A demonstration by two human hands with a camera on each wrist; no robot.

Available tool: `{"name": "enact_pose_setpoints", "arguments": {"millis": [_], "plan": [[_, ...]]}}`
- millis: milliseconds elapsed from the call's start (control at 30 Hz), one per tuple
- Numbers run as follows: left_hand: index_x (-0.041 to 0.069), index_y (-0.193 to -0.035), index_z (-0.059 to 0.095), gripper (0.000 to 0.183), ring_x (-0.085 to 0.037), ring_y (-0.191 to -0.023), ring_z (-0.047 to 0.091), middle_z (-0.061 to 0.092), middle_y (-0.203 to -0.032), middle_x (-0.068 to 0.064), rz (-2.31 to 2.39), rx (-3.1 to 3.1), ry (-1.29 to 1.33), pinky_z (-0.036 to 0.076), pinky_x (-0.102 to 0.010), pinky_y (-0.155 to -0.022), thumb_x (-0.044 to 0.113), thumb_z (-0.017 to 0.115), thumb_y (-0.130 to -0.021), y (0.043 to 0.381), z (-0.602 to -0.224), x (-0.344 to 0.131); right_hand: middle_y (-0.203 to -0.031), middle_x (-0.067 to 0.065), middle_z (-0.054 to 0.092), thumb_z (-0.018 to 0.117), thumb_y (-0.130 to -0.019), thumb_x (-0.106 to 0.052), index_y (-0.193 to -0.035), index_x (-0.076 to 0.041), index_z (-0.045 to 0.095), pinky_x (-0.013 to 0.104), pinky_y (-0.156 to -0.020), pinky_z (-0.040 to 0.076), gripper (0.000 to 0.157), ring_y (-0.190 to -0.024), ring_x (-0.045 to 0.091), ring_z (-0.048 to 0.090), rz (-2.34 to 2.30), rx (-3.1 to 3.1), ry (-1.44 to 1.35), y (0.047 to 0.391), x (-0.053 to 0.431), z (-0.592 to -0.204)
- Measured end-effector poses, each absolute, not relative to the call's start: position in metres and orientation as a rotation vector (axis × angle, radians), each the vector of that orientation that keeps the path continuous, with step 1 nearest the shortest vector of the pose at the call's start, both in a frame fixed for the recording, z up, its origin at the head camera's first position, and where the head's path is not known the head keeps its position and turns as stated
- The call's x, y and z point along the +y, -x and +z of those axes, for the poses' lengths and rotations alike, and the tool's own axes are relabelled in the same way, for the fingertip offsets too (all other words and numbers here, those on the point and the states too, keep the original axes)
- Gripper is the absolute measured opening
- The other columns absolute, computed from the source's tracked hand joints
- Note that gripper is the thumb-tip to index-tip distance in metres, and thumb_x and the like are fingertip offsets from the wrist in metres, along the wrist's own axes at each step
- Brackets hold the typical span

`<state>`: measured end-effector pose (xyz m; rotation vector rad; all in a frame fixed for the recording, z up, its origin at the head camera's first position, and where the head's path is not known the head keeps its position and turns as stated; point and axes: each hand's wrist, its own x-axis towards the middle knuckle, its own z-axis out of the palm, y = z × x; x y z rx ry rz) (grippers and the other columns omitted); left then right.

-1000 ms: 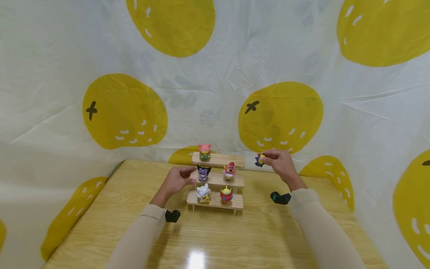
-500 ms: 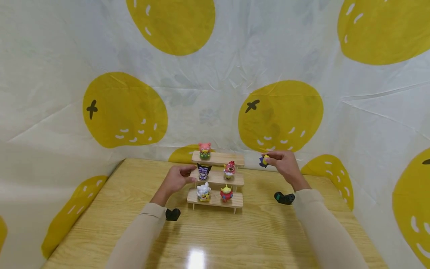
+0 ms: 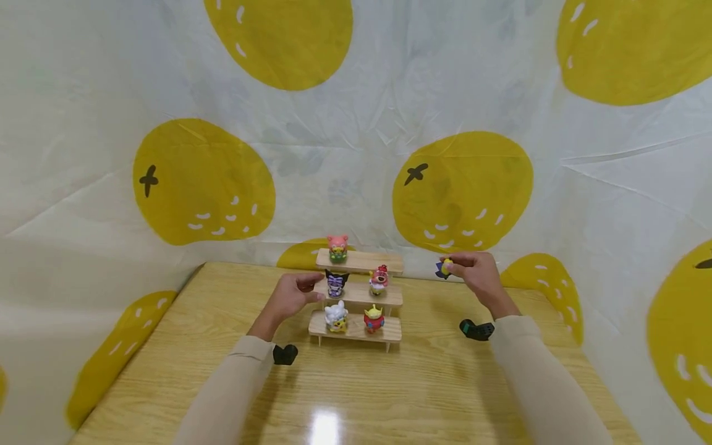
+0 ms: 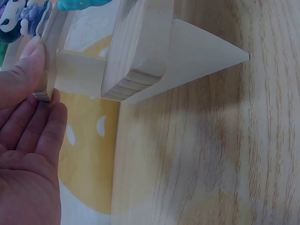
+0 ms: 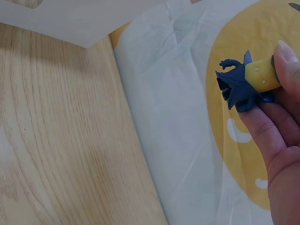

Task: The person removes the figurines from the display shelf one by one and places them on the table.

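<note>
At the left end of a three-tier wooden display stand [image 3: 369,262], my left hand [image 3: 286,301] grips the middle shelf [image 4: 46,85], thumb on top and fingers underneath. A purple-and-black figurine [image 3: 335,285] stands by that thumb. My right hand [image 3: 479,275] pinches a yellow and dark-blue toy figurine [image 5: 263,77], held in the air to the right of the stand. In the right wrist view it lies tilted sideways. A pink figurine [image 3: 337,248] sits on the top tier, a red bear figurine [image 3: 379,281] on the middle one. White [image 3: 335,316] and red three-eyed [image 3: 374,320] figurines occupy the bottom tier.
The stand rests on a wood-grain table [image 3: 356,395] near its back edge. Behind and beside hangs a pale cloth [image 3: 334,185] printed with large yellow fruit. Black wrist-worn devices [image 3: 476,330] show below both hands.
My right hand has drifted right, farther from the stand, carrying the yellow and dark-blue figurine. My left hand keeps its grip at the middle shelf; the figurines on the stand have stayed put.
</note>
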<state>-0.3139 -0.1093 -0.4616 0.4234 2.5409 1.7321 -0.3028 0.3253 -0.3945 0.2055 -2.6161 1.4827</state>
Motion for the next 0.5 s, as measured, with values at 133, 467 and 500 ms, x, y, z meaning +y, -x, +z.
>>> {"name": "enact_pose_setpoints", "arguments": {"millis": [133,467,500], "plan": [[0.002,-0.139,0.066,0.049,-0.035,-0.135,0.062,0.066,-0.143,-0.016,1.730,2.536,-0.436,0.052,-0.047,-0.114,0.009,0.079,-0.093,0.316,-0.461,-0.107,-0.127,0.023,0.073,0.066,-0.104,-0.019,-0.129,0.001,0.073,0.009,-0.088,0.054,0.033,-0.101,0.002,0.069,1.482,-2.611,-0.201,0.302,0.332,-0.398],[0.001,-0.139,0.066,0.048,-0.035,-0.133,0.063,0.067,-0.142,-0.017,1.686,2.582,-0.416,0.053,-0.047,-0.114,0.007,0.078,-0.093,0.313,-0.458,-0.106,-0.134,0.023,0.070,0.063,-0.106,-0.021,-0.134,0.002,0.069,0.012,-0.088,0.053,0.037,-0.105,0.005,0.067,1.508,-2.629,-0.179,0.299,0.339,-0.407],[0.001,-0.139,0.066,0.048,-0.035,-0.133,0.064,0.067,-0.142,-0.017,1.688,2.582,-0.412,0.053,-0.047,-0.114,0.007,0.078,-0.093,0.313,-0.458,-0.107,-0.134,0.024,0.070,0.063,-0.106,-0.021,-0.134,0.002,0.069,0.012,-0.088,0.053,0.037,-0.105,0.004,0.067,1.513,-2.628,-0.179,0.299,0.340,-0.408]]}}
